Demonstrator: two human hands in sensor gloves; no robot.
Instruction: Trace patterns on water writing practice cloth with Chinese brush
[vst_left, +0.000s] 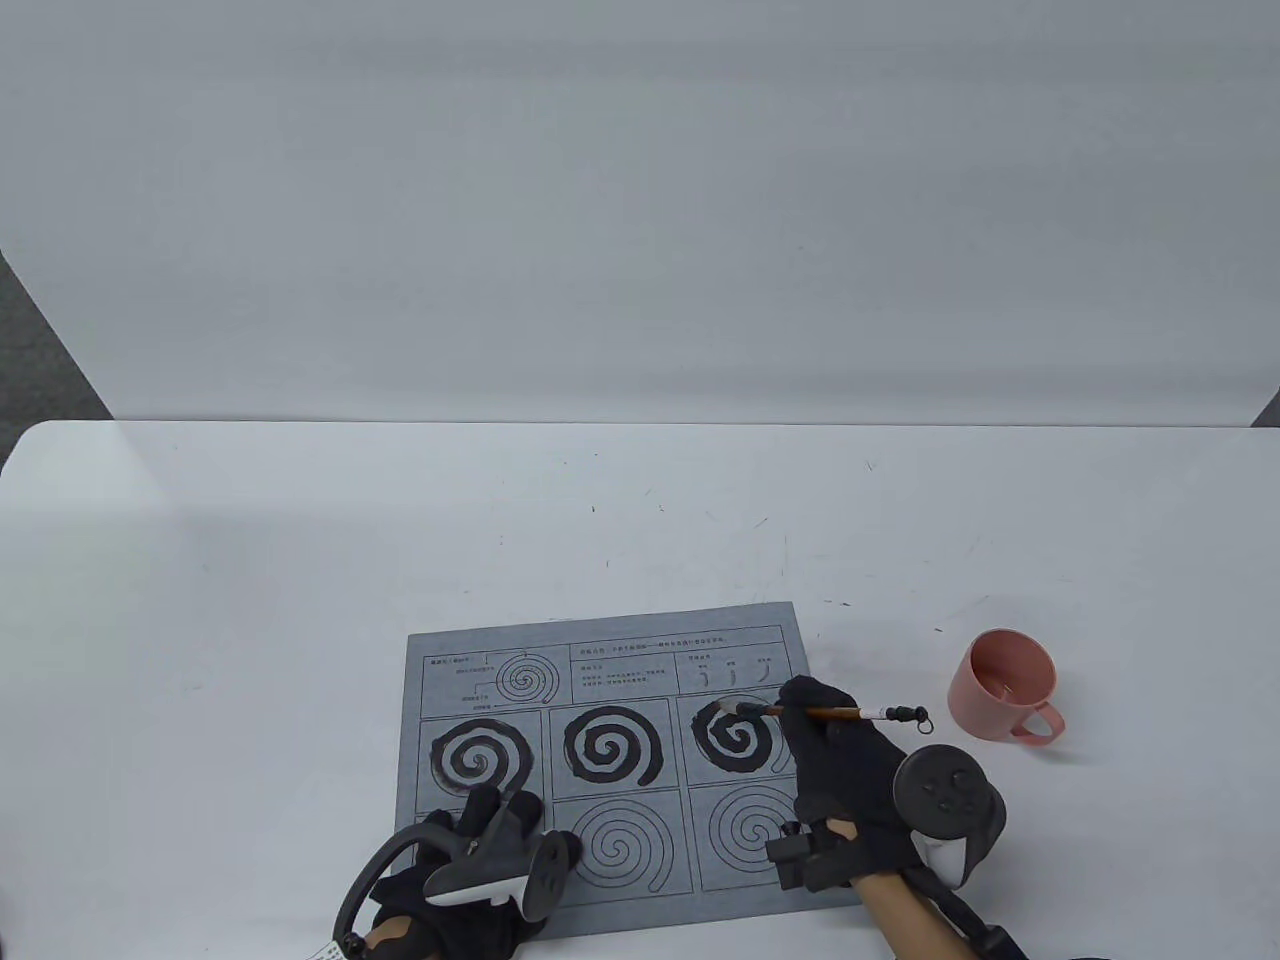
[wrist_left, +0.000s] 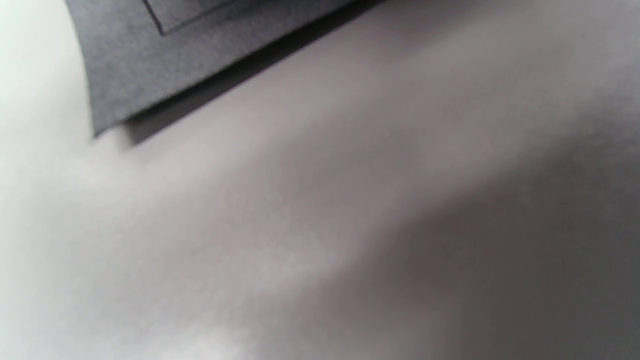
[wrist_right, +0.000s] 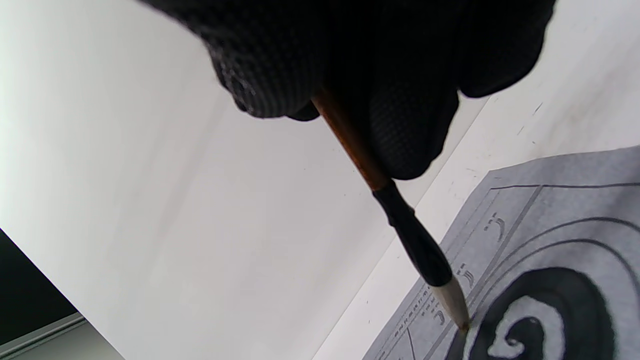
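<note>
The grey water writing cloth (vst_left: 640, 660) lies at the table's front with six spiral boxes. The upper left and upper middle spirals are painted black; the upper right spiral (vst_left: 735, 738) is partly painted. My right hand (vst_left: 835, 760) grips the brown-handled brush (vst_left: 830, 711), its tip touching the top of the upper right spiral, as the right wrist view (wrist_right: 462, 325) also shows. My left hand (vst_left: 470, 850) rests on the cloth's lower left corner. The left wrist view shows only a corner of the cloth (wrist_left: 150, 60) on the table.
A pink cup (vst_left: 1005, 695) with a handle stands on the table to the right of the cloth. A white backdrop (vst_left: 640, 200) rises behind the table. The two lower spirals in sight (vst_left: 625, 845) are unpainted outlines.
</note>
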